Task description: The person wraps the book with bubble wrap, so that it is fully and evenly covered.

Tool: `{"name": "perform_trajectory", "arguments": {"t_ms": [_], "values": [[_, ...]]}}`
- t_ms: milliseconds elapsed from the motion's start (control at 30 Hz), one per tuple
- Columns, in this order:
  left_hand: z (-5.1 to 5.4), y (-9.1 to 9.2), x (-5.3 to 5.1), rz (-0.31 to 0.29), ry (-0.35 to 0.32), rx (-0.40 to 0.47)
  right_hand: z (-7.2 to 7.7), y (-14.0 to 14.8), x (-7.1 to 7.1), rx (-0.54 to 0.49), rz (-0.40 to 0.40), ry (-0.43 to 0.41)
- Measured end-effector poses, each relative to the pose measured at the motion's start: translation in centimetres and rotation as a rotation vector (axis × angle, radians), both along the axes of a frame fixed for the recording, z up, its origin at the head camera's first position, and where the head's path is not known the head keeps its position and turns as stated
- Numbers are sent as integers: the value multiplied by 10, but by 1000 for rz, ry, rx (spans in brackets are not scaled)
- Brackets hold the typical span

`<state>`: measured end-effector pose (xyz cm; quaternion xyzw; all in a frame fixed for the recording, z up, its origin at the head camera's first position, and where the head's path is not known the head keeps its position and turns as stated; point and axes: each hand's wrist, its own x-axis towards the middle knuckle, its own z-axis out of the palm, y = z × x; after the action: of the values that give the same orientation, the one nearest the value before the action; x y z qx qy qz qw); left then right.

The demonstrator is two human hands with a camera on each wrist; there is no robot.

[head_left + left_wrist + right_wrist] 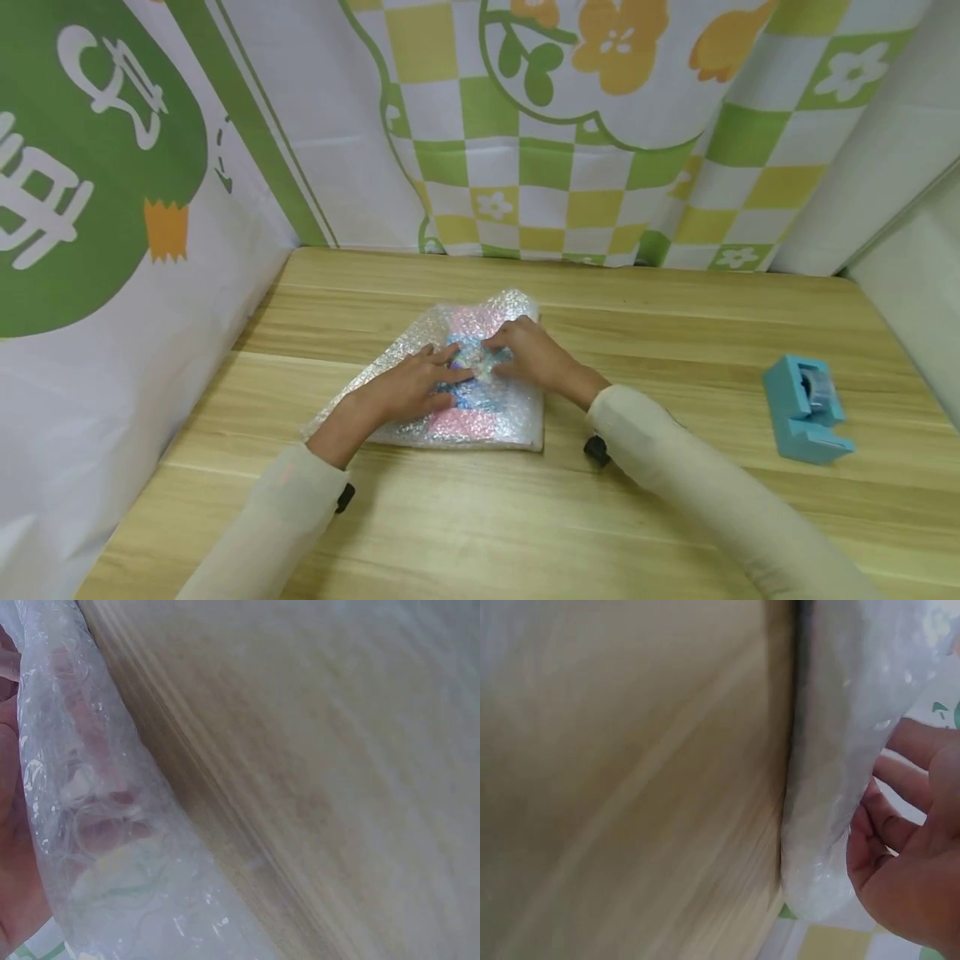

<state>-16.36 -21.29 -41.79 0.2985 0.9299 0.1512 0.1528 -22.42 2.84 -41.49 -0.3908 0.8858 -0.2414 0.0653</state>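
Observation:
A flat item with pink and blue areas (463, 423) lies on the table, seen through clear bubble wrap (519, 421). The wrap spreads out to the left in a slanting flap. My left hand (405, 385) rests on top of it with fingers spread and pointing right. From the other side my right hand (536, 357) touches the wrap, its fingers loosely bent. In the right wrist view, the fingertips of the right hand (915, 832) meet the wrap's surface. The left wrist view shows only part of the left hand (16, 847) beyond the wrap.
A blue tape dispenser (806, 412) with a roll of clear tape stands at the right of the wooden table (480, 517). Checked, flower-printed cloth (547, 200) hangs along the back edge. A white and green cloth (247, 208) covers the left side.

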Motion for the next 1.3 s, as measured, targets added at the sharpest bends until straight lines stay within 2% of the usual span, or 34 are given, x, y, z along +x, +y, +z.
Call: {"name": "perform_trajectory", "arguments": {"t_ms": [167, 433, 600, 700, 800, 867, 933, 1033, 1133, 1300], "values": [[1, 0, 0, -8, 17, -5, -2, 7, -6, 63, 30, 35], [-1, -1, 0, -28, 57, -10, -2, 15, -10, 127, 128, 54], [-3, -7, 3, 4, 98, 73, -1, 14, -9, 144, 138, 55], [-3, -18, 7, 83, 150, 134, -1, 13, -9, 170, 138, 52], [-1, -30, 13, 219, 253, 132, 0, 12, -11, 199, 155, 73], [2, -40, 17, 332, 294, 102, 2, 12, -11, 213, 165, 82], [3, -49, 22, 444, 269, 76, 4, 12, -11, 220, 172, 79], [3, -58, 27, 571, 179, 83, 7, 13, -11, 222, 170, 65], [6, -62, 32, 645, 121, 126, 7, 13, -11, 222, 173, 62], [21, -63, 40, 730, 125, 103, 4, 10, -10, 219, 180, 54]]}}
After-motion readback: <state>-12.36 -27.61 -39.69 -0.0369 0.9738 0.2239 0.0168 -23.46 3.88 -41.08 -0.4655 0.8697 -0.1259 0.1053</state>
